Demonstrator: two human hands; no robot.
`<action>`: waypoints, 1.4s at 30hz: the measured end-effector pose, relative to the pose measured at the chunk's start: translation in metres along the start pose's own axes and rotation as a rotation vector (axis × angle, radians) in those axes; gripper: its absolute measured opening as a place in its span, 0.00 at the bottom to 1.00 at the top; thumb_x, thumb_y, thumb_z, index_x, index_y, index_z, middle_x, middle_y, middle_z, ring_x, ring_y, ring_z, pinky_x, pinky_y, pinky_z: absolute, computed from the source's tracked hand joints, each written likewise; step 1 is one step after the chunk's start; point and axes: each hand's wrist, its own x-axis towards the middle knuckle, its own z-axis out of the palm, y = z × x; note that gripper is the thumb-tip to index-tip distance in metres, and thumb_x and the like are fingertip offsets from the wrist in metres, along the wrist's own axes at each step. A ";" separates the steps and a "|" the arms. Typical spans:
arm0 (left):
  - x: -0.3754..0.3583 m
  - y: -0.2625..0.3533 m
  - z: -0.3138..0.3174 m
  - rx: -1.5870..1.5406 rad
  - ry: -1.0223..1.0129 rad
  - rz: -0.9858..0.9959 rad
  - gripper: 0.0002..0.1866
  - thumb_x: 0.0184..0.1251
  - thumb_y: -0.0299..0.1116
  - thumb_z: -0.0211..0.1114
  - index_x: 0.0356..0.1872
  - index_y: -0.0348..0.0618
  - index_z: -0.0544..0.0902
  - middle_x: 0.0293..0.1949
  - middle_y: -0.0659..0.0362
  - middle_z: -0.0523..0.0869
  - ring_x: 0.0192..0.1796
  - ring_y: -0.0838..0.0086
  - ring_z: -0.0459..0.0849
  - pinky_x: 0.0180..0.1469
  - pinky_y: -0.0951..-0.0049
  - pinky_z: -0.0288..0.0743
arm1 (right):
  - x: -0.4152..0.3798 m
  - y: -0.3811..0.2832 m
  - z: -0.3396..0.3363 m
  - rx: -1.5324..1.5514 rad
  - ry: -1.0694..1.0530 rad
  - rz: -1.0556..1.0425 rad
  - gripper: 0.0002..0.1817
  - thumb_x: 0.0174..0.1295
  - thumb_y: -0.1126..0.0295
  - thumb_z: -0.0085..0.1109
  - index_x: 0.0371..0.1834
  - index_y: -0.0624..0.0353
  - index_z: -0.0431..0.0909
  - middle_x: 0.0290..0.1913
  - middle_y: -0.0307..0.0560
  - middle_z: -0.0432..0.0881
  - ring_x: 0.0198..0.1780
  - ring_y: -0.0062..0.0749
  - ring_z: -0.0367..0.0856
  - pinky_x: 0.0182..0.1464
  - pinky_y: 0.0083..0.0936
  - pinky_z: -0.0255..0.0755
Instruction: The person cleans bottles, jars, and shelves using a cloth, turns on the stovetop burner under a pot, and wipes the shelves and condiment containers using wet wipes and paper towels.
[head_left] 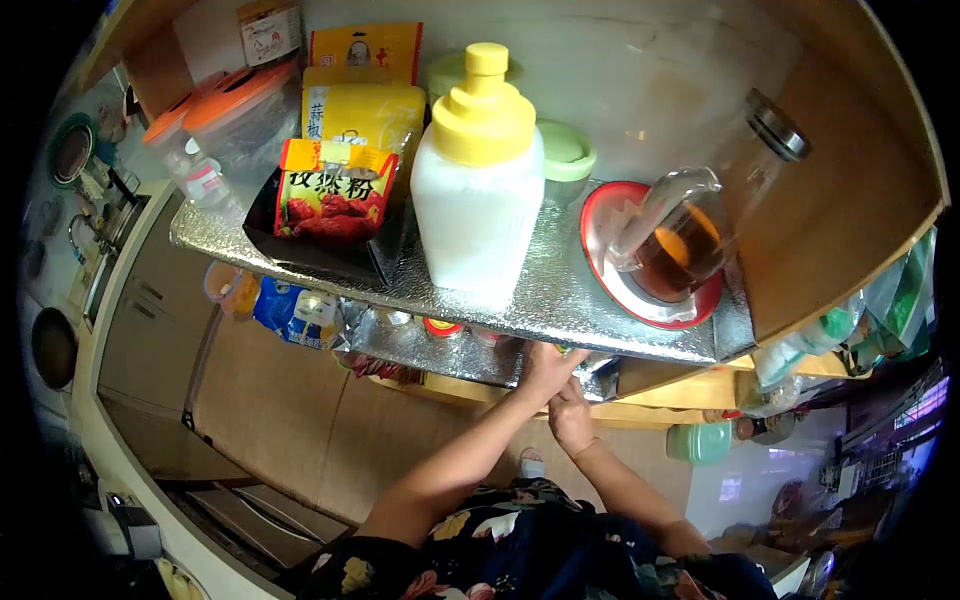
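Observation:
My left hand (547, 372) reaches in at the lower shelf (480, 362), just under the front edge of the foil-covered upper shelf (380, 290). Its fingers look closed, partly covered by that edge, and a small greenish-white bit shows beside them. Close against it, slightly nearer to me, my right hand (572, 420) is curled shut. Whatever the two hands hold is too hidden to name. On the lower shelf, left of my hands, stand a red-lidded jar (442, 327) and a blue packet (296, 314).
Above my hands stand a white bottle with a yellow cap (480, 200), a glass teapot (680, 245) on a red-rimmed plate (597, 270), and a black box (375, 262) of seasoning packets. Plastic bags (830, 330) hang at the right. A green container (700, 443) sits below.

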 end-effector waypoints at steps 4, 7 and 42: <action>0.001 -0.004 -0.004 0.098 -0.055 0.067 0.26 0.56 0.36 0.74 0.53 0.33 0.78 0.49 0.42 0.83 0.53 0.47 0.81 0.56 0.55 0.73 | 0.003 -0.001 0.049 0.316 -0.090 0.026 0.19 0.60 0.76 0.55 0.56 0.67 0.75 0.54 0.63 0.78 0.57 0.61 0.74 0.57 0.42 0.73; -0.005 -0.003 -0.014 0.271 -0.165 -0.002 0.32 0.58 0.39 0.74 0.60 0.33 0.72 0.58 0.37 0.77 0.60 0.45 0.76 0.61 0.56 0.70 | 0.020 -0.021 0.068 0.544 -0.191 0.058 0.21 0.63 0.73 0.53 0.59 0.66 0.72 0.56 0.64 0.77 0.58 0.60 0.74 0.60 0.42 0.71; -0.038 0.021 -0.058 0.708 0.236 0.053 0.48 0.46 0.35 0.80 0.67 0.33 0.61 0.60 0.37 0.67 0.63 0.40 0.66 0.66 0.44 0.58 | 0.021 0.012 -0.047 0.375 -0.047 0.244 0.12 0.52 0.85 0.62 0.40 0.62 0.81 0.41 0.54 0.78 0.41 0.48 0.80 0.41 0.33 0.76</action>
